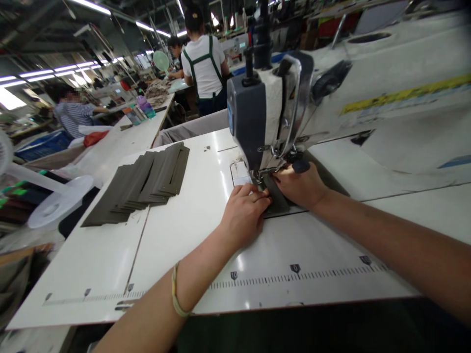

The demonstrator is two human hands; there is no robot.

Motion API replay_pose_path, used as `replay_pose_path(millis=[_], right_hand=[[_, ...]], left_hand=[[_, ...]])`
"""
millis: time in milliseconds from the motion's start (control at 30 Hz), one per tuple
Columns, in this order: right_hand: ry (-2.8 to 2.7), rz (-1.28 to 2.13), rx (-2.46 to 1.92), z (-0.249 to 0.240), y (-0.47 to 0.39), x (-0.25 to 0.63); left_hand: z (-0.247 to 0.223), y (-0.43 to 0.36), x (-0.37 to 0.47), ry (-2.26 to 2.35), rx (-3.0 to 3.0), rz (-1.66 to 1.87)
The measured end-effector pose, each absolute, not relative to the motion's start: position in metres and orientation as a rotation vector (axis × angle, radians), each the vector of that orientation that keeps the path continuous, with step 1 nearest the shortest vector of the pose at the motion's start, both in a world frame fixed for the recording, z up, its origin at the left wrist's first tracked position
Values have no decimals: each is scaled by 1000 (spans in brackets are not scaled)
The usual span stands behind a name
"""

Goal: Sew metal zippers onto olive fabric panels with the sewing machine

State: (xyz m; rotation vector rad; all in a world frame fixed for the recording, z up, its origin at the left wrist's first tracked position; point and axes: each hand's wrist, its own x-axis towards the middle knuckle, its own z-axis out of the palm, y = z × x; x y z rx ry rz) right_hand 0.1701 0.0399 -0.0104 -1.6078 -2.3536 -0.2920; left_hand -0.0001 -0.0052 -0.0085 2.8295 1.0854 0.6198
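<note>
A dark olive fabric piece (276, 197) lies under the needle area of a white and grey sewing machine (247, 110). My left hand (245, 211) is at the left of the presser foot, its fingers bent together over the near-left edge of the fabric. Close to the right of the needle, my right hand (303, 185) has its fingers closed at the fabric, the fingertips partly hidden by the machine head. More of the same fabric shows behind my right wrist. Further left on the table, a fanned stack of olive pieces (142, 184) lies flat.
The white sewing table (195, 245) has a printed ruler along its front edge. A white plastic stand (61, 201) is at the left. Beyond the table are a person in a white shirt (206, 63), a person in stripes (73, 115), and bottles on another table.
</note>
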Motion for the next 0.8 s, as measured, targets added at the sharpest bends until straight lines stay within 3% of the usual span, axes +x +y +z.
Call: replay_pose_path(millis=[433,800], right_hand=[[-2346,-210,-1491,-13,40,170],[-2339,13,-818,-28,-15,188]], left_hand=[[-7,-10,-3,1080,2801,710],[-19,-24,-6,1289,2660,1028]])
